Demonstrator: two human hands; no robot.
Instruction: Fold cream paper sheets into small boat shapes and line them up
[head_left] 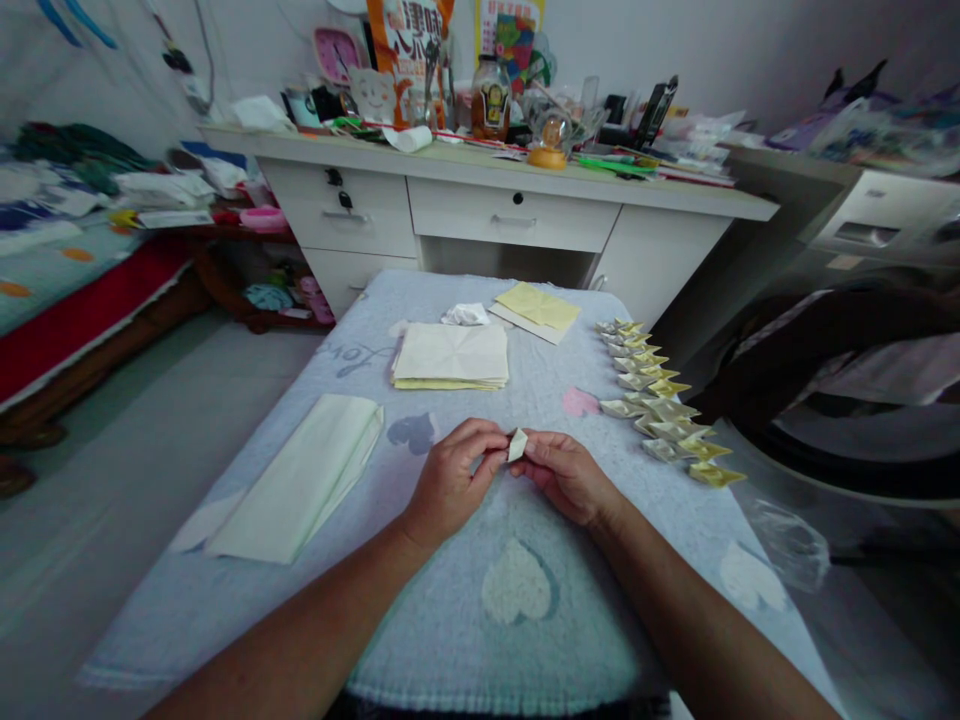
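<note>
Between my two hands is a small folded piece of pale paper (pixel 517 445), held over the middle of the cloth-covered table. My left hand (pixel 457 475) pinches its left side with thumb and fingers. On the other side, my right hand (pixel 566 475) grips it the same way, its lower fingers curled under. Beyond them lies a stack of creased white and yellow paper sheets (pixel 452 355). Folded paper boats (pixel 660 410), white and yellow, stand in rows along the table's right side.
A long folded pale-green paper (pixel 300 480) lies at the left. Loose yellow and white sheets (pixel 538 310) and a crumpled white paper (pixel 466 314) sit near the far edge. Behind stands a white desk (pixel 517 205) crowded with items; a washing machine (pixel 885 230) is at right.
</note>
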